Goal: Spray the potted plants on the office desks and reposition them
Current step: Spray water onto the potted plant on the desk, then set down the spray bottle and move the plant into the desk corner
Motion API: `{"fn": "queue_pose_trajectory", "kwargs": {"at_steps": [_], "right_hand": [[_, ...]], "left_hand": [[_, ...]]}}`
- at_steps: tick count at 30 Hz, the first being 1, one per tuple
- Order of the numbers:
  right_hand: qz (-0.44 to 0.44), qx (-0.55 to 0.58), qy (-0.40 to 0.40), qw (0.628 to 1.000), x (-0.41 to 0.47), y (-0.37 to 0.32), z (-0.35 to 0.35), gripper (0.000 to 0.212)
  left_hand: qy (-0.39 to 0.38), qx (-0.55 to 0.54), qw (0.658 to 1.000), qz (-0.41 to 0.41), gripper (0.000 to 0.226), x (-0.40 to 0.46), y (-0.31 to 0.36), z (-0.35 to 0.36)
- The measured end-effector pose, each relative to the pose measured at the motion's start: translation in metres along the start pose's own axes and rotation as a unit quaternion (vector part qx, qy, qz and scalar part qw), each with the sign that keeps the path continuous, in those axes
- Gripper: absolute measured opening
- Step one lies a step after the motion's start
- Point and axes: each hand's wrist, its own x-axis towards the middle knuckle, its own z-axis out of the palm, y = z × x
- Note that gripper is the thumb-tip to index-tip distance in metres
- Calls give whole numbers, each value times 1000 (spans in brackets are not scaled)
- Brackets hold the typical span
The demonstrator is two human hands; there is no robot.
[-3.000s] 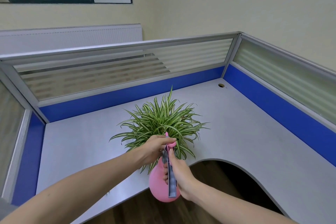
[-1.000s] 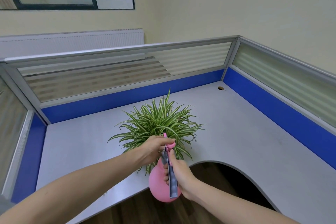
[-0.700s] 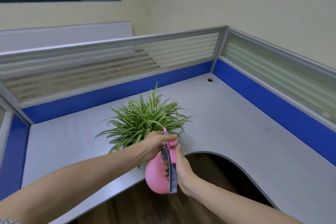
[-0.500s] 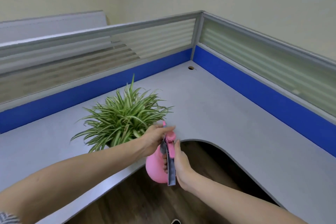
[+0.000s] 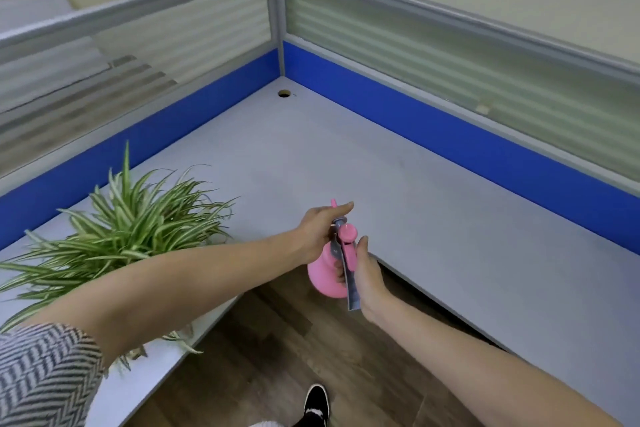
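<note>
Both hands have swung rightward with the pink spray bottle (image 5: pixel 323 276), so the potted plant (image 5: pixel 128 225) now sits at nine o'clock instead of straight ahead. Left hand (image 5: pixel 320 227) curls around the bottle's top, its forefinger stretched over the nozzle; right hand (image 5: pixel 365 274) wraps the bottle's body and grey trigger handle (image 5: pixel 351 282). What the opaque bottle holds cannot be seen. On the grey desk (image 5: pixel 398 184), the plant's pot is hidden behind the left forearm and leaves. A black shoe (image 5: pixel 316 406) shows at six o'clock.
</note>
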Motion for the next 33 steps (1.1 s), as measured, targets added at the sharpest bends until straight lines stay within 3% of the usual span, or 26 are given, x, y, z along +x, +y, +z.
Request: {"fn": "queue_pose_trajectory", "kwargs": {"at_steps": [5, 17, 22, 33], "right_hand": [[-7, 16, 27, 999, 42, -16, -27, 70], [-29, 23, 49, 998, 128, -38, -68, 73], [-24, 21, 45, 998, 142, -49, -69, 74], [-17, 4, 42, 999, 151, -55, -71, 75]], "left_hand": [[-13, 18, 1000, 0, 28, 42, 10, 33], [8, 62, 998, -1, 25, 127, 20, 85], [33, 69, 997, 4, 18, 140, 30, 93], [9, 70, 998, 4, 33, 143, 35, 92]]}}
